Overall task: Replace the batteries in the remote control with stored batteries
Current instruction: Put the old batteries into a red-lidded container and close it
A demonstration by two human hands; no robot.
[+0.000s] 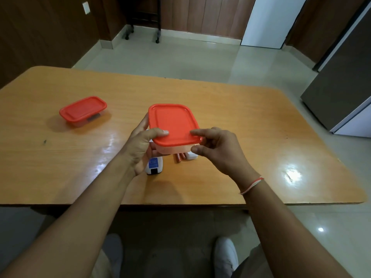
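My left hand (140, 145) grips a clear plastic box with a red lid (172, 123), held above the wooden table (251, 121); its thumb lies on the lid's near left edge. My right hand (216, 149) is at the box's near right corner, with a fingertip on the lid's rim and the thumb below it. Under the box lie a white remote control (154, 166), back up with its battery bay uncovered, two red batteries (180, 157) and a white cover piece (191, 156). What the box holds is hidden.
A second red-lidded clear box (83, 110) stands closed on the table's left side. A grey refrigerator (345, 81) stands to the right of the table. My two feet in white shoes (226, 255) show below the table's near edge.
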